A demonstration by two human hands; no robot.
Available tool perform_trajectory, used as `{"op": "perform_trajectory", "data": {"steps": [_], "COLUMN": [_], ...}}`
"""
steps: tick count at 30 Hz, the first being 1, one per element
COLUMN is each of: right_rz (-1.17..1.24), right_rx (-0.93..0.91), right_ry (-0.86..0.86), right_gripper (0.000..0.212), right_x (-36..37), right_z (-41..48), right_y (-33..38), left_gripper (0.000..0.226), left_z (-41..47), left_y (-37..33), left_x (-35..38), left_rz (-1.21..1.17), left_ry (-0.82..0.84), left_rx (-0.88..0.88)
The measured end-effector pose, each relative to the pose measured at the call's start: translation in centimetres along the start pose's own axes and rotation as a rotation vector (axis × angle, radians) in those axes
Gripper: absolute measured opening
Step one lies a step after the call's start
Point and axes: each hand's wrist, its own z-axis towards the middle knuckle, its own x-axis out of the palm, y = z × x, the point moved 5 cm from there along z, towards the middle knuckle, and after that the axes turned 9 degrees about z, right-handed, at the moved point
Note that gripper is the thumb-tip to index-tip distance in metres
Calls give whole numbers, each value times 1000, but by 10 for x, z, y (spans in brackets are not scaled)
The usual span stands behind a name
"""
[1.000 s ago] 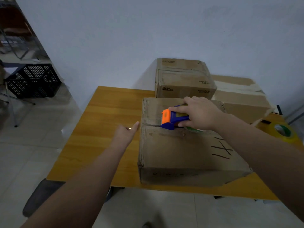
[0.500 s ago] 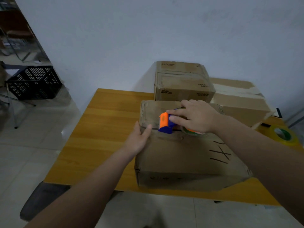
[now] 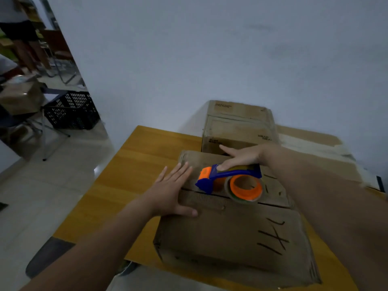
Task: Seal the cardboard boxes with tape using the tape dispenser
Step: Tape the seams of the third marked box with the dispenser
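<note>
Black crate (image 3: 71,110): on a folding stand on the tiled floor, at 9 o'clock from the desk and well apart from it.
Left hand (image 3: 170,194): lies flat on the 9 o'clock end of the cardboard box top. The fingers (image 3: 184,170) are straight and spread wide, pointing to 1 o'clock, and the thumb rests on the near flap. It holds nothing.
Desk (image 3: 134,164): orange-brown wood, its far edge against the pale wall. It carries all the boxes.
Cardboard box (image 3: 231,232): closest of the boxes, flaps folded shut. The seam (image 3: 275,205) runs from 9 to 3 o'clock across the top.
Pen marks (image 3: 273,238): black strokes on the near flap, toward 4 o'clock.
Tape dispenser (image 3: 228,181): over the middle of the seam, tipped on its side so the orange core of the roll faces up. The blue nose and orange head point to 9 o'clock. I cannot tell whether the nose touches the cardboard.
Right hand (image 3: 243,157): holds the dispenser from above at its 12 o'clock side, thumb pressed on the blue frame. The index finger sticks out straight toward 10 o'clock.
Rear box (image 3: 239,127): taller and closed, at 12 o'clock, touching the near box.
Low box (image 3: 315,148): at 2 o'clock, just beside the rear box, blurred.
</note>
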Motion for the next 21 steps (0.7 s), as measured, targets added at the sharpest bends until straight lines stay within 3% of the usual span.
{"op": "perform_trajectory", "data": {"steps": [8,10,12,14,17,21], "right_rz": [40,-125,-387,-546,-746,-746], "right_rx": [-215,-343,-448,-415,-363,-382], "right_ry": [12,-46,-160,-363,-597,-668], "right_gripper": [94,82,55,43,65,73], "right_x": [11,16,28,44,75,60], "right_z": [-10,-26,-41,-55,-61,-76], "right_y": [-7,12,32,42,40,16], "left_gripper": [125,125,126,127,128,127], "left_z": [9,9,9,8,7,6], "left_y": [-1,-1,-1,-2,-2,-2], "left_x": [2,1,1,0,0,-1], "left_rz": [67,81,97,110,121,107], "left_ry": [76,76,76,75,70,92], "left_rx": [5,0,-6,-14,-20,-40]}}
